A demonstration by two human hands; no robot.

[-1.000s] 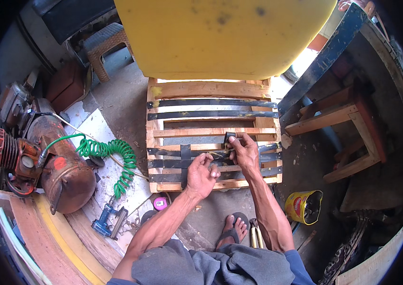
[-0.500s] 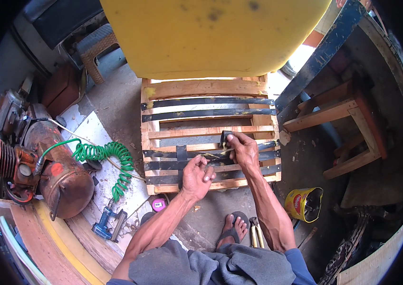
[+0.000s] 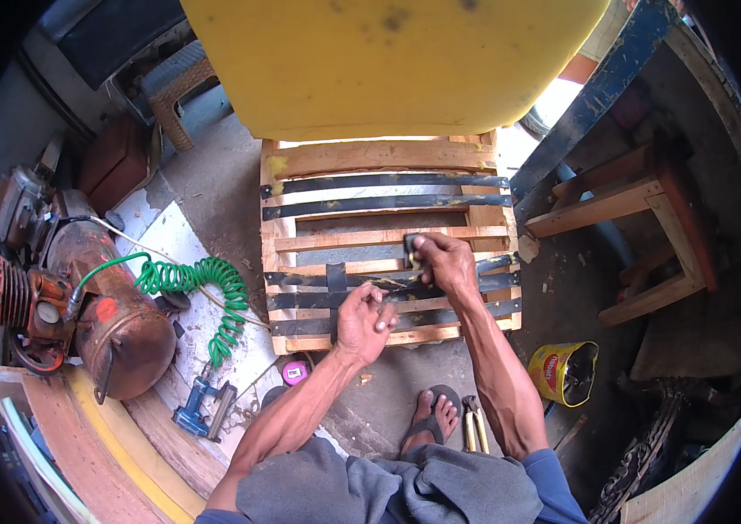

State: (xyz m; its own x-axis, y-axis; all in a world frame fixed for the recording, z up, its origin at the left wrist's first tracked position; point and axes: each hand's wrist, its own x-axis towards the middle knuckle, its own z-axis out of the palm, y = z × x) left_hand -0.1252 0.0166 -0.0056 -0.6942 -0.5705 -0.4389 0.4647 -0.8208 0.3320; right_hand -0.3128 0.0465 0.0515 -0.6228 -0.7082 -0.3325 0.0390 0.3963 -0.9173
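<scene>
The step looks like working a black strap end, pinched in the right hand above 1 wooden frame; next likely calls for guiding it among 5 crosswise straps; 1 lengthwise strap meets the lower 3; the left hand curls, its grip unclear.

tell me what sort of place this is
Likely a furniture or upholstery workshop, judging by the slatted wooden frame with black straps, the rusty air compressor and the blue air tool.
</scene>
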